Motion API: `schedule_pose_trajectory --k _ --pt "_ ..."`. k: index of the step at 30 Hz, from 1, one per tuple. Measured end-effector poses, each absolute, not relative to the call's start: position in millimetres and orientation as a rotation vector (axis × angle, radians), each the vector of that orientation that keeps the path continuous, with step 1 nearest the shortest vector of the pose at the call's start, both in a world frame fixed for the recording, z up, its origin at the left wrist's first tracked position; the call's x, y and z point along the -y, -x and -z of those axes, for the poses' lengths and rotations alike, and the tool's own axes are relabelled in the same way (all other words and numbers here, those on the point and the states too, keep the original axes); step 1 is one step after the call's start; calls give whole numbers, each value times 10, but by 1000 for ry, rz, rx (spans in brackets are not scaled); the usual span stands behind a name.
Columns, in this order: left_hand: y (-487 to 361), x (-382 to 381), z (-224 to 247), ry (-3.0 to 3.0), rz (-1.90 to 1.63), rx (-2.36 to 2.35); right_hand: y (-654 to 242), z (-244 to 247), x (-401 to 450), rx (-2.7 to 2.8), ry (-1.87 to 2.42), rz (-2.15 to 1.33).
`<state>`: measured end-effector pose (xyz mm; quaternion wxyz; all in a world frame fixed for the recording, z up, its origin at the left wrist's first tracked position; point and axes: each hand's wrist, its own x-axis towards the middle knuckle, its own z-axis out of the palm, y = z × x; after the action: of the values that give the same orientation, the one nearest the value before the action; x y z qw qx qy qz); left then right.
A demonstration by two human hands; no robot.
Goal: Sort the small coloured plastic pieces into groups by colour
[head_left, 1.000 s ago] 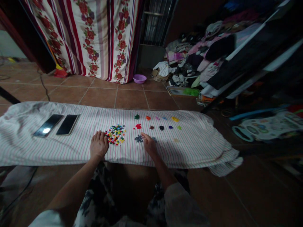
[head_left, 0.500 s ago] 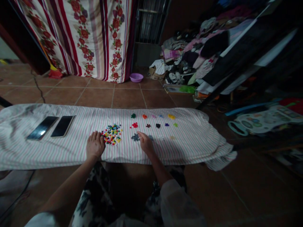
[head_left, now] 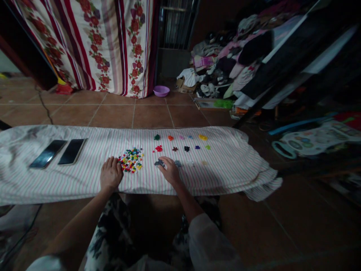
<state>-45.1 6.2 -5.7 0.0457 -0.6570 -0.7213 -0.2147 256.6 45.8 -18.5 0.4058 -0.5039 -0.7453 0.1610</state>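
Note:
My left hand (head_left: 111, 174) lies palm down on the striped cloth (head_left: 84, 184), fingers stretched, its fingertips touching the left edge of a mixed heap of small coloured pieces (head_left: 132, 161). Over a small cluster of dark grey pieces (head_left: 158, 163) is my right hand (head_left: 170, 171), thumb and forefinger apart and partly covering that cluster. Beyond the right hand are sorted clusters of one colour each, among them red (head_left: 159, 148), dark green (head_left: 156, 137), orange (head_left: 170, 138), black (head_left: 187, 149) and yellow (head_left: 202, 137). Single pieces are too small to identify.
Two phones (head_left: 72, 151) lie at the left of the cloth. On the tiled floor behind stand a purple basin (head_left: 161, 91) and a flowered curtain (head_left: 113, 49). Heaped clothes (head_left: 214, 67) fill the back right, with a pale baby walker (head_left: 310, 139) at the right.
My right hand has moved slightly left and its fingers have spread over the dark grey cluster. The left hand stays beside the mixed heap. The view has shifted a little.

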Motion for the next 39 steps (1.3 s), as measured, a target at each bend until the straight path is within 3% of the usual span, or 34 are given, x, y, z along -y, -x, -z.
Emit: schedule_pose_trajectory --k 24,39 --pt "441 -66 40 1976 745 2217 -2517 165 -413 1965 1378 -319" --pt "433 -72 38 1962 669 2216 -2587 223 -456 1627 1356 -491"
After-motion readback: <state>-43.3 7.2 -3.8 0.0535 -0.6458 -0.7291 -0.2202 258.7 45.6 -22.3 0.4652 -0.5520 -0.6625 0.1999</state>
